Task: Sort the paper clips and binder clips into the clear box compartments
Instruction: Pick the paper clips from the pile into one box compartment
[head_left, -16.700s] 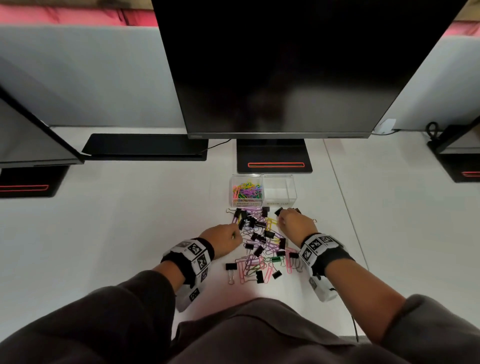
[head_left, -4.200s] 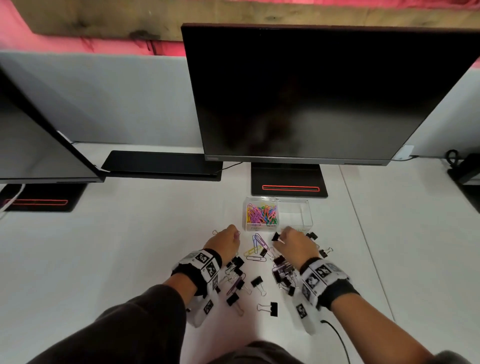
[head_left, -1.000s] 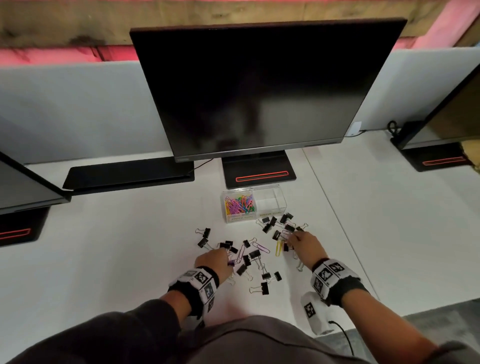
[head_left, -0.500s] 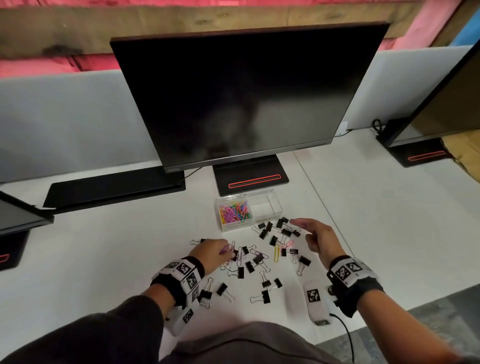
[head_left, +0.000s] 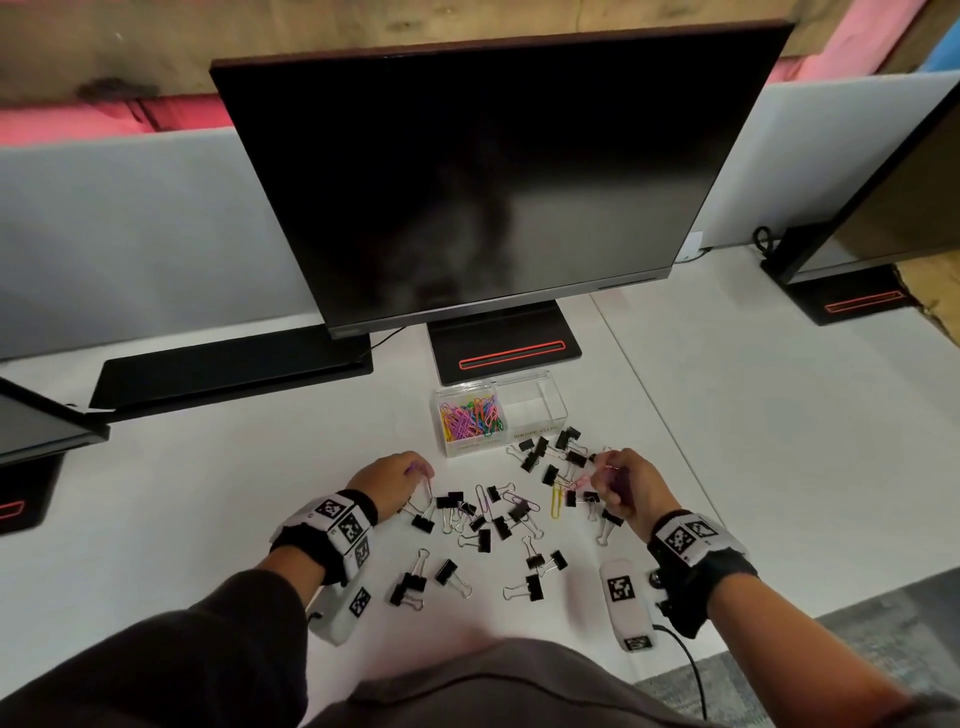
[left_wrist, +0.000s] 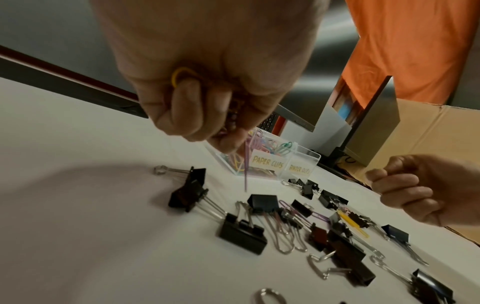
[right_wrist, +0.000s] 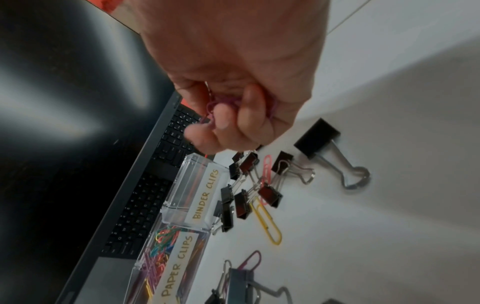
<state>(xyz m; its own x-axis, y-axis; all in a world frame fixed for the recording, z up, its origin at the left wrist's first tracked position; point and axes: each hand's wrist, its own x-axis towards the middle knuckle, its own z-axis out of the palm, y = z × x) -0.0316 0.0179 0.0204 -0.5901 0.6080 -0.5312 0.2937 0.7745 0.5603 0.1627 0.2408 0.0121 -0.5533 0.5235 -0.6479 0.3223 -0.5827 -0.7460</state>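
Observation:
A clear two-compartment box (head_left: 540, 435) stands in front of the monitor stand. Its left compartment, labelled PAPER CLIPS (left_wrist: 267, 161), holds coloured paper clips (head_left: 471, 420); the right one, labelled BINDER CLIPS (right_wrist: 206, 197), shows no clips. Black binder clips (head_left: 478, 538) and a few paper clips, one yellow (head_left: 556, 501), lie scattered on the white desk. My left hand (head_left: 400, 478) grips several paper clips (left_wrist: 245, 162), one pink clip hanging down. My right hand (head_left: 621, 480), near the box's right front, holds purple paper clips (right_wrist: 215, 109) in curled fingers.
A large dark monitor (head_left: 483, 182) on a black stand (head_left: 504, 345) rises right behind the box. A black keyboard (head_left: 228, 366) lies at the back left. Other monitors stand at the far left and right. The desk's front edge is near my body.
My right hand, open half a second ago, has curled round purple paper clips and drawn in. My left hand has moved forward toward the box with its clips.

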